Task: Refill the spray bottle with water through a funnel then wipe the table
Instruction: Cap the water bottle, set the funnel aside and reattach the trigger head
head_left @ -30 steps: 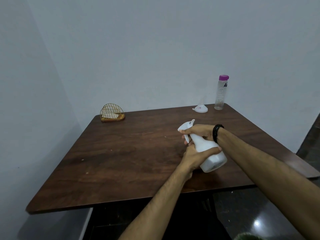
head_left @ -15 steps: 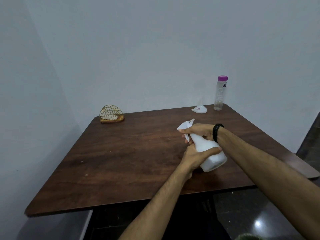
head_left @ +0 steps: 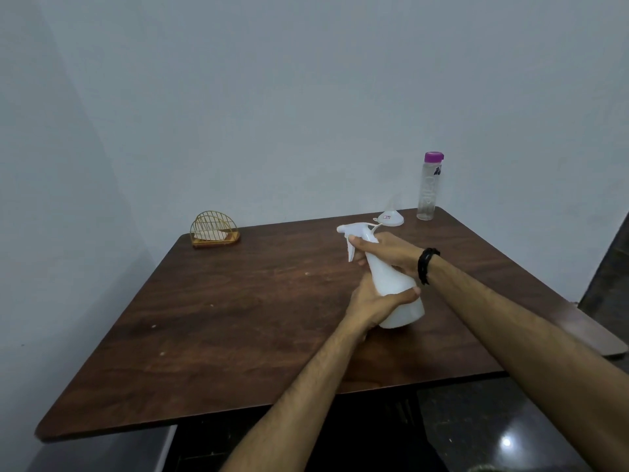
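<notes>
Fingers of your left hand are wrapped around the lower body of the spray bottle, thumb laid across the near side and pressed to the plastic; fingers of your right hand are curled shut around the neck, just under the trigger head. Whether the cap has loosened at all, you cannot tell from here.

Starting at the left of the frame, the wire napkin holder sits alone at the far edge of the table, well apart from everything else. Moving toward centre-right, the bottle is held tilted, its base resting on or just over the wood (the contact is hidden behind your left wrist) and its long axis running from lower right up to the nozzle at upper left. That tilt is what the next move likely turns on: the neck leans away from you and toward the left, so to unscrew the head your right hand should twist about that slanted line while your left keeps the body from turning with it.

Further right and higher in the frame, the funnel lies mouth-down just beyond the trigger head, and the clear water bottle with its purple cap stands upright beside it near the table's far right corner. Your right hand is the nearer one to both.
</notes>
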Available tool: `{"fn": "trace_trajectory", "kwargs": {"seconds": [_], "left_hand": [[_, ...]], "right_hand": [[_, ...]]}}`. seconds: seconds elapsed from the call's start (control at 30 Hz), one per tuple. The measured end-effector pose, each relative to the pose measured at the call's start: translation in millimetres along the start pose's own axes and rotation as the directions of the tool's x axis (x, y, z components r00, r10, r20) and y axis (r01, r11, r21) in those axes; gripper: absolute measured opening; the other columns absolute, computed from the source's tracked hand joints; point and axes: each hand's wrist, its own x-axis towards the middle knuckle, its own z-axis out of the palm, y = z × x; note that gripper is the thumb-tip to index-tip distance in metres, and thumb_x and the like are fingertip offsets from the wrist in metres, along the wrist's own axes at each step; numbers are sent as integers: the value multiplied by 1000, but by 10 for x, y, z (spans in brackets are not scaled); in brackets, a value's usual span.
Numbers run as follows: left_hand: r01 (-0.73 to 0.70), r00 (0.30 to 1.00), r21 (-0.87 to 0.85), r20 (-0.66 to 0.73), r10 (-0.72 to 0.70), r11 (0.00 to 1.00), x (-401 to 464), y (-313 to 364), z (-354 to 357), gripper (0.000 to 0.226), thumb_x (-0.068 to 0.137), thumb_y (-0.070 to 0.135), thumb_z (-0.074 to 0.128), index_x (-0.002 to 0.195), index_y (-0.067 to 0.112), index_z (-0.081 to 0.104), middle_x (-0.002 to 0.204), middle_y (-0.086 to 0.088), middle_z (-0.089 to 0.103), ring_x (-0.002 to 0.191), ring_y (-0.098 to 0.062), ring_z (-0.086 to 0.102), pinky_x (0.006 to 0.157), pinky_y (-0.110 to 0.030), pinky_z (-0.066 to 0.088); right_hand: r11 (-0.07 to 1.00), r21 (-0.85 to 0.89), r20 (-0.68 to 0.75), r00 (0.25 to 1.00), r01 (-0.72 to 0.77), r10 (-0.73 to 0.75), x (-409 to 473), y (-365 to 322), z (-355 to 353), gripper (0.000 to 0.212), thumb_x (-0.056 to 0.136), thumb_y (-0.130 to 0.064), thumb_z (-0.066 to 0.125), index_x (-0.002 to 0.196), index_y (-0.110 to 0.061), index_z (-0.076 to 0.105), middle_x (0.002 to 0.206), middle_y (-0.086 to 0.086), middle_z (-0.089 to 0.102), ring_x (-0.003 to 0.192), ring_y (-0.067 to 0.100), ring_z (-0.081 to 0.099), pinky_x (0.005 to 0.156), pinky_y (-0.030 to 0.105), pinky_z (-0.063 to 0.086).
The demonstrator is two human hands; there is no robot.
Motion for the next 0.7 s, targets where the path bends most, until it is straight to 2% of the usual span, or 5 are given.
{"fn": "trace_trajectory", "kwargs": {"seconds": [0.17, 0.37, 0.47, 0.6, 0.7], "left_hand": [[-113, 980, 203, -136, 142, 973, 252, -26, -110, 81, 65, 49, 82, 135, 28, 46, 126, 8, 57, 120, -14, 54, 98, -41, 52], [-34, 981, 358, -165, 99, 933, 703, -168, -189, 89, 75, 49, 77, 144, 22, 28, 133, -4, 36, 126, -25, 41, 96, -36, 43], [-22, 985, 375, -153, 85, 927, 978, -185, -242, 90, 79, 44, 77, 146, 20, 23, 130, -8, 33, 126, -29, 41, 103, -41, 43], [9, 979, 401, -191, 74, 916, 1440, -236, -341, 89, 83, 48, 74, 145, 13, 22, 132, -16, 33, 130, -36, 35, 107, -43, 39], [33, 976, 434, -209, 64, 900, 1795, -268, -424, 90, 86, 47, 72, 148, 12, 16, 136, -17, 28, 132, -38, 33, 109, -42, 36]], "right_hand": [[997, 19, -127, 989, 78, -75, -56, 63, -75, 68, 88, -73, 38, 108, -17, 71, 101, -3, 74, 97, 14, 69, 86, 28, 52], [988, 152, -14, 1000, 24, -22, 115, 388, -117, 65, 89, -77, 23, 121, -38, 65, 123, -19, 64, 116, -7, 56, 101, 22, 41], [991, 136, -27, 1000, 11, -7, 355, 540, -156, 67, 86, -83, 27, 127, -42, 62, 132, -12, 63, 125, 3, 55, 110, 34, 39], [1000, 5, -129, 991, -18, 18, 646, 752, -220, 54, 105, -50, 29, 153, -26, 33, 159, -3, 33, 144, 12, 31, 120, 30, 18], [962, -264, -107, 994, -64, 37, 874, 1031, -249, 59, 106, -36, 35, 158, -18, 15, 165, 0, 15, 151, 15, 16, 123, 32, 11]]}}
